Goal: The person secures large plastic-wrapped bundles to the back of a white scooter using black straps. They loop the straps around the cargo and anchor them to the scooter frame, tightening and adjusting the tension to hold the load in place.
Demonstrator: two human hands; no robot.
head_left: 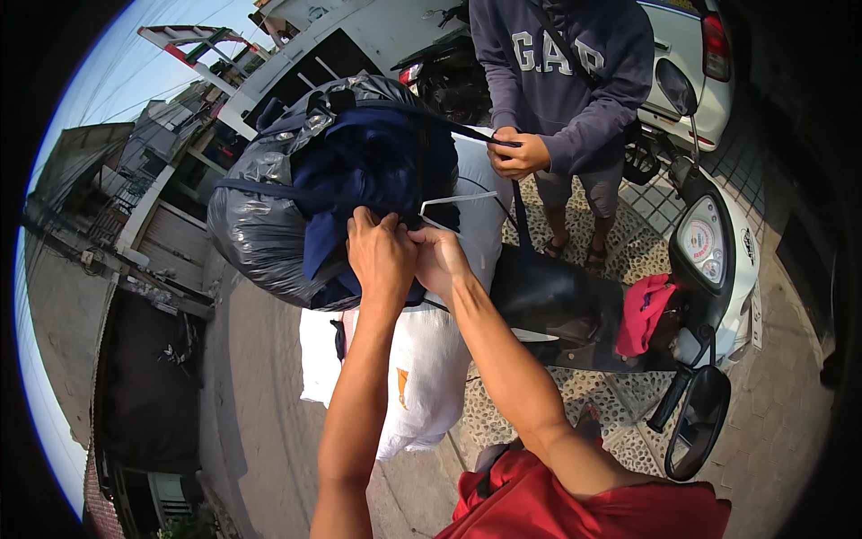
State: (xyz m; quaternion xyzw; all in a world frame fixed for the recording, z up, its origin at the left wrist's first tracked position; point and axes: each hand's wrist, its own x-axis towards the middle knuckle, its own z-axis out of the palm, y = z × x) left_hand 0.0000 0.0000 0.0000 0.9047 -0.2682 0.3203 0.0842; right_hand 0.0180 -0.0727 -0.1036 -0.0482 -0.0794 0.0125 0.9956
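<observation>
In the head view, the left hand (379, 256) and the right hand (438, 260) are close together, fingers curled, at the dark blue cloth (368, 157); how tightly they close, and on what, I cannot tell. This cloth bulges out of one black plastic bag (256, 242), behind the seat (548, 289) of one scooter (702, 241). Another person's two hands (523, 156) hold a dark strap (523, 220).

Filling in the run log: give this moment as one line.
left hand: at navy cloth; right hand: beside left, grips unclear; black plastic: partly around cloth; co-worker's hand: holding dark strap
</observation>
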